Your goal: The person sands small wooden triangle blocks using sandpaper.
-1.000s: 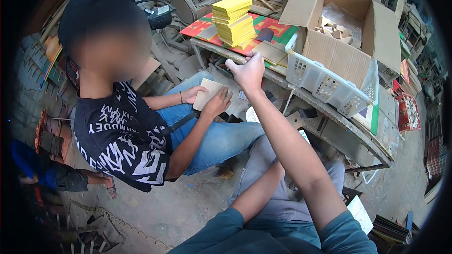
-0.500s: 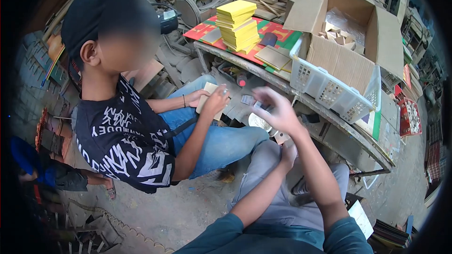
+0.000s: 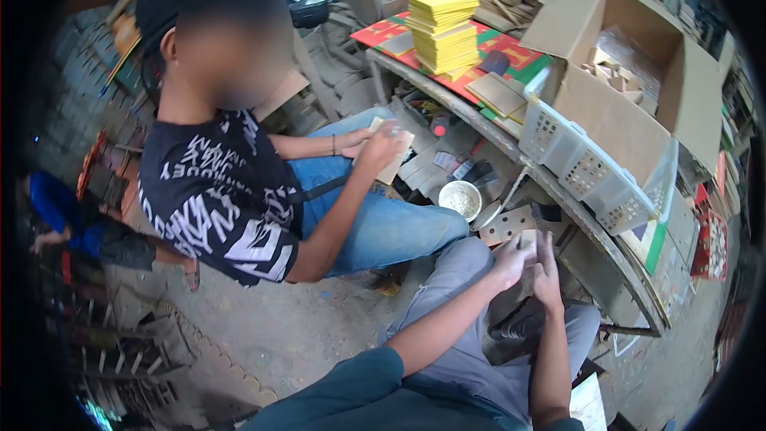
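My left hand (image 3: 509, 265) is closed around a small pale wooden block (image 3: 527, 238), held up above my knee. Right beside it, my right hand (image 3: 546, 275) has its fingers stretched upward along the block's side. Just beyond both hands lies a light board with dark round holes (image 3: 507, 224). A white tub (image 3: 460, 201) of whitish, lumpy contents stands to the left of that board.
On my left a seated person (image 3: 239, 183) holds a thin wooden panel (image 3: 393, 158). A low table (image 3: 447, 100) carries a yellow stack (image 3: 444, 32) and a plastic crate (image 3: 586, 164) with an open cardboard box (image 3: 614, 112). Another person in blue (image 3: 60, 211) is far left.
My right hand has come down from its raised place to meet my left hand at the block. The view has shifted, bringing the white tub and holed board into fuller sight.
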Demonstrator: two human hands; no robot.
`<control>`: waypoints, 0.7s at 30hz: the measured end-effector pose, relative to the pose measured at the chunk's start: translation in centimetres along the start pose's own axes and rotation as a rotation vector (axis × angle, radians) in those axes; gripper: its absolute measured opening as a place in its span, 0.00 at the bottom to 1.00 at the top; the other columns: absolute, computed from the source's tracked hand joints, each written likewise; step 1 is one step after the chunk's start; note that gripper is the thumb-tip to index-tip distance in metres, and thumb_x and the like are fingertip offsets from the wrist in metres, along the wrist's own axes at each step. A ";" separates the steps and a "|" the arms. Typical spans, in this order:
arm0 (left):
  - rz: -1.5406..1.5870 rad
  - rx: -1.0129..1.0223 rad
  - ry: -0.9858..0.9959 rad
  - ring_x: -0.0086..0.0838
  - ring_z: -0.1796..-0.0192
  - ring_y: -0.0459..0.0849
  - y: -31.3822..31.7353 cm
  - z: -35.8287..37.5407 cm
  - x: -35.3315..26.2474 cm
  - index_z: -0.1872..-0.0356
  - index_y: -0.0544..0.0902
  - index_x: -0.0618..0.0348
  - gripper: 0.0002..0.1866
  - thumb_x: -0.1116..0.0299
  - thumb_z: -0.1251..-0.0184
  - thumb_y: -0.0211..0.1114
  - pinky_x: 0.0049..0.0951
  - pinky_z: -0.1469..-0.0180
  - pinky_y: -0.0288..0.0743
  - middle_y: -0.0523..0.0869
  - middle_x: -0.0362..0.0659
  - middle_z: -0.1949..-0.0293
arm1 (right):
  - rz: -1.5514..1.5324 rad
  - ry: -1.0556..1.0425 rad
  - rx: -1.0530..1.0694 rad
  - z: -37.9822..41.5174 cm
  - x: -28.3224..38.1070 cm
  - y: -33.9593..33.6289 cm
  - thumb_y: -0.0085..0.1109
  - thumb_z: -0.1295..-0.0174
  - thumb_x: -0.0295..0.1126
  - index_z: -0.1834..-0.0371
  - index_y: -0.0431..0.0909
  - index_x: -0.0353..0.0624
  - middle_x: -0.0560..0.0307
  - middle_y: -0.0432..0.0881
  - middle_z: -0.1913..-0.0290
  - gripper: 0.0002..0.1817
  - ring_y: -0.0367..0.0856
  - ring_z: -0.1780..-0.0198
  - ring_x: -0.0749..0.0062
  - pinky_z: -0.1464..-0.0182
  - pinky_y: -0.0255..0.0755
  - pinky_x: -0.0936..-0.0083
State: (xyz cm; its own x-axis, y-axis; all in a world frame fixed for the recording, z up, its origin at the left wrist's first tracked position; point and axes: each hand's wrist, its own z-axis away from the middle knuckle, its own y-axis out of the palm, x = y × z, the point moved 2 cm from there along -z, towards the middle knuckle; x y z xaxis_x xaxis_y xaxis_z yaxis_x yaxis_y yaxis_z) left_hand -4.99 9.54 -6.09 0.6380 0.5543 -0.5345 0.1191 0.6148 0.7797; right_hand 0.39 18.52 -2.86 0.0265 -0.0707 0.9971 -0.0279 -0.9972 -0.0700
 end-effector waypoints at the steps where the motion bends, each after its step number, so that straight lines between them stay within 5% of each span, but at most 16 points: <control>1: -0.083 -0.007 0.032 0.27 0.44 0.77 0.3 0.2 0.2 0.38 0.67 0.58 0.24 0.71 0.34 0.62 0.29 0.45 0.73 0.77 0.40 0.46 | -0.026 0.002 -0.066 0.1 -0.2 -0.5 0.31 0.51 0.13 0.26 0.42 0.30 0.42 0.51 0.25 0.41 0.50 0.25 0.61 0.26 0.42 0.72; 4: -0.405 -0.167 0.204 0.27 0.46 0.79 0.1 0.0 0.3 0.39 0.68 0.64 0.30 0.74 0.42 0.71 0.28 0.43 0.74 0.79 0.45 0.46 | -0.085 0.003 -0.187 -0.6 0.5 -0.7 0.29 0.47 0.12 0.27 0.46 0.29 0.42 0.59 0.28 0.38 0.59 0.28 0.60 0.27 0.48 0.72; 8: -0.280 -0.130 0.245 0.27 0.48 0.81 -0.6 0.2 0.5 0.40 0.72 0.64 0.30 0.76 0.46 0.73 0.27 0.45 0.75 0.82 0.45 0.50 | 0.332 -0.062 -0.206 -0.3 3.4 0.9 0.29 0.48 0.08 0.30 0.58 0.29 0.40 0.64 0.30 0.36 0.60 0.28 0.63 0.29 0.50 0.74; 12: -0.567 -0.093 0.115 0.27 0.48 0.81 0.1 0.8 -0.3 0.38 0.70 0.64 0.28 0.77 0.40 0.67 0.27 0.46 0.73 0.83 0.46 0.51 | 0.299 -0.012 -0.315 -1.3 0.6 -0.3 0.38 0.47 0.08 0.34 0.66 0.30 0.38 0.69 0.34 0.32 0.66 0.32 0.65 0.33 0.58 0.74; 21: -0.590 -0.199 0.280 0.28 0.50 0.82 -1.5 -0.4 0.9 0.41 0.70 0.65 0.25 0.77 0.40 0.67 0.25 0.51 0.76 0.84 0.48 0.55 | 0.358 0.020 -0.338 -0.8 2.2 1.2 0.38 0.45 0.09 0.38 0.70 0.29 0.40 0.78 0.43 0.28 0.75 0.40 0.68 0.38 0.64 0.75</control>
State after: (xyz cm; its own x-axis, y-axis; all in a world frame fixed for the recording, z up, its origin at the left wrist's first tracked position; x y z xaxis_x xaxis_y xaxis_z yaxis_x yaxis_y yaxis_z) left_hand -4.94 9.37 -7.85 0.2853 0.2025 -0.9368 0.2271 0.9353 0.2713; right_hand -0.35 17.15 -0.72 -0.0631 -0.4039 0.9126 -0.3543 -0.8458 -0.3988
